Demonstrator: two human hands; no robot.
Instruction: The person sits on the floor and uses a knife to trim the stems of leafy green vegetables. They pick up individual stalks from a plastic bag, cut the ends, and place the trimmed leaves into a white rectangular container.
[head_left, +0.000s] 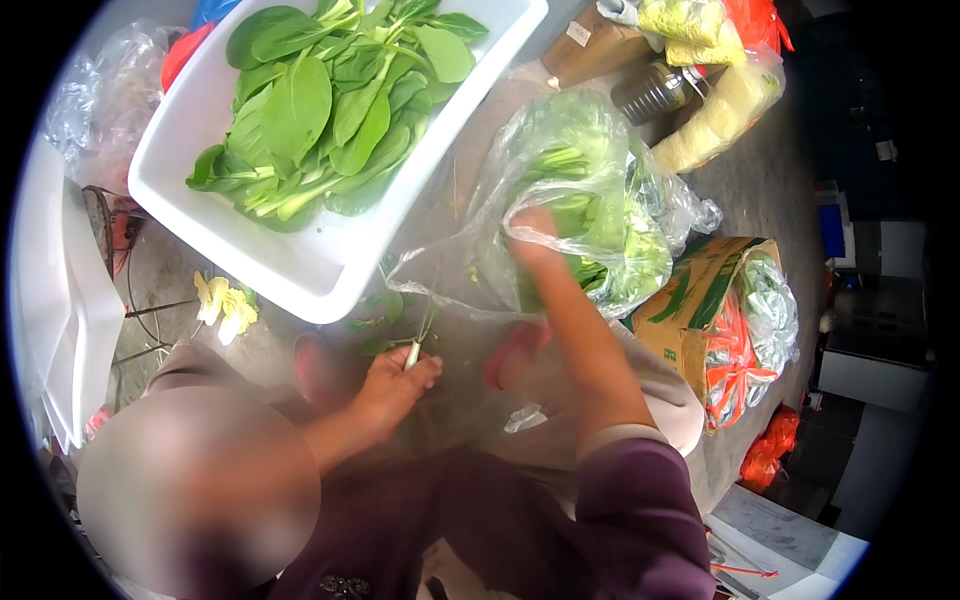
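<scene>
My left hand (397, 382) grips the pale handle of a small knife (413, 354), its thin blade pointing away from me above the floor. Deep in a clear plastic bag (502, 180) is my right hand (536, 232). Its fingers are hidden among the leafy greens (581, 214) there, so whether it grasps any cannot be told. Beyond my left hand stands a white plastic tub (311, 289) with loose green leafy vegetables (315, 120) heaped inside. A few leaf scraps (382, 307) lie on the floor near the blade.
Right of the bag is an open cardboard box (682, 307) with plastic bags in it. A capped bottle (652, 94) and yellow-filled bags (720, 112) lie behind. At left are yellowish leaves (225, 304) and stacked white containers (67, 315). A blurred disc covers the lower left.
</scene>
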